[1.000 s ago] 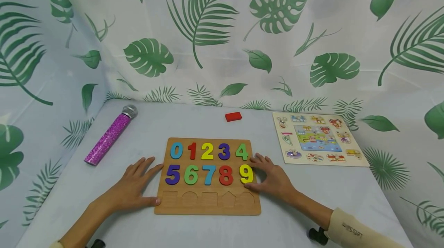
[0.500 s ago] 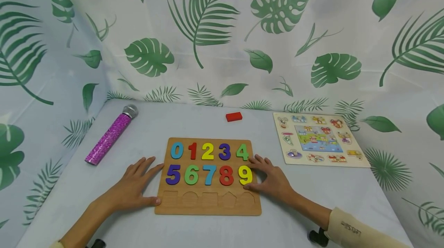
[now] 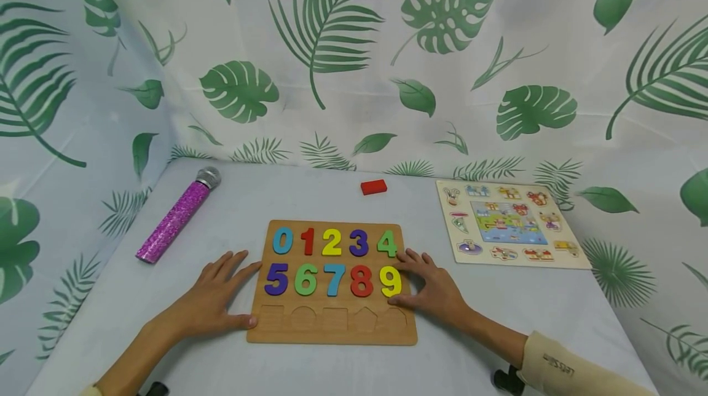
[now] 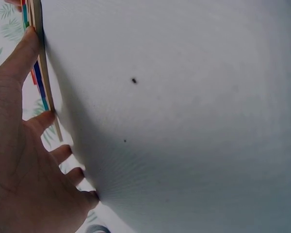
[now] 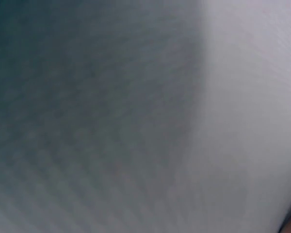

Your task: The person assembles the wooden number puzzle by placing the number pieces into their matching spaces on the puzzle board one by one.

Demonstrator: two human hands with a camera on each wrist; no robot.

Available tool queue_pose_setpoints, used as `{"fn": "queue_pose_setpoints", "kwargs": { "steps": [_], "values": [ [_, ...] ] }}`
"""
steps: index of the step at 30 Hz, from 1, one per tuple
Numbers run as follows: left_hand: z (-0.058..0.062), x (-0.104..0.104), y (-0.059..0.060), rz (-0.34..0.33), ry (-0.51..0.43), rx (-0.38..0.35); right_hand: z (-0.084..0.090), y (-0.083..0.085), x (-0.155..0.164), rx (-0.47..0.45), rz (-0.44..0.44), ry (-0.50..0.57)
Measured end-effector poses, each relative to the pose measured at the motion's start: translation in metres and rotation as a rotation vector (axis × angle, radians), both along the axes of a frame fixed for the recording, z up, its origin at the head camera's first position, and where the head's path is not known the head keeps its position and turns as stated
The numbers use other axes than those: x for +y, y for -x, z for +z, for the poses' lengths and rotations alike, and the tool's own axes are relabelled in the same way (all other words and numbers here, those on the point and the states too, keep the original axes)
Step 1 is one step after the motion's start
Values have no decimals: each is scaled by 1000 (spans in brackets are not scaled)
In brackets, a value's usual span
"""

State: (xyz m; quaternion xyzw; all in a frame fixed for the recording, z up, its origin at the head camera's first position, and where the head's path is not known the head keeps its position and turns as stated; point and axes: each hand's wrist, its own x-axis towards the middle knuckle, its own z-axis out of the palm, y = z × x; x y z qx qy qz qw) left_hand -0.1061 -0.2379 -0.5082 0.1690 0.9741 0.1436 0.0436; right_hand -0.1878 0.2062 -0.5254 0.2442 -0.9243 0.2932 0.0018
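A wooden number puzzle board (image 3: 310, 334) lies flat on the white-covered table, with coloured numbers 0 to 9 in two rows. Along its front edge runs a row of bare shape recesses. My left hand (image 3: 207, 304) is spread at the board's left edge, its thumb and index finger touching that edge; the left wrist view shows this contact from the side. At the right edge, my right hand (image 3: 439, 288) has its index finger and thumb around the yellow number 9 (image 3: 390, 281), pinching it. In the right wrist view, only pale cloth and a dark sliver of skin show.
Behind the board lies a small red block (image 3: 373, 187). A glittery pink microphone (image 3: 174, 221) rests at the left. To the back right is a picture puzzle board (image 3: 464, 199) with several knobbed pieces. Leaf-printed cloth (image 3: 354, 33) stands behind the table.
The yellow 9 has shifted slightly left and toward the front on the board, with my right thumb and finger moving along. My left hand stays in place.
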Motion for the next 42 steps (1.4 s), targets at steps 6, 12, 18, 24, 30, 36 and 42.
{"fn": "queue_pose_setpoints", "kwargs": {
  "steps": [6,12,18,24,30,36,42],
  "values": [
    [0,0,3,-2,3,-15,1,1,1,-16,-11,1],
    [8,0,6,-6,18,-60,-2,6,4,-14,-27,4],
    [21,-3,17,-18,34,-107,-1,12,5,59,14,43],
    [21,-6,30,-45,5,-108,1,18,2,57,73,-4],
    [16,-6,36,-32,-17,-137,0,22,4,105,130,-18],
    [17,-3,34,-57,-54,-117,-1,19,10,91,122,-38],
    [17,-1,35,-71,-49,-131,-2,18,17,85,116,-54]
  ]
}}
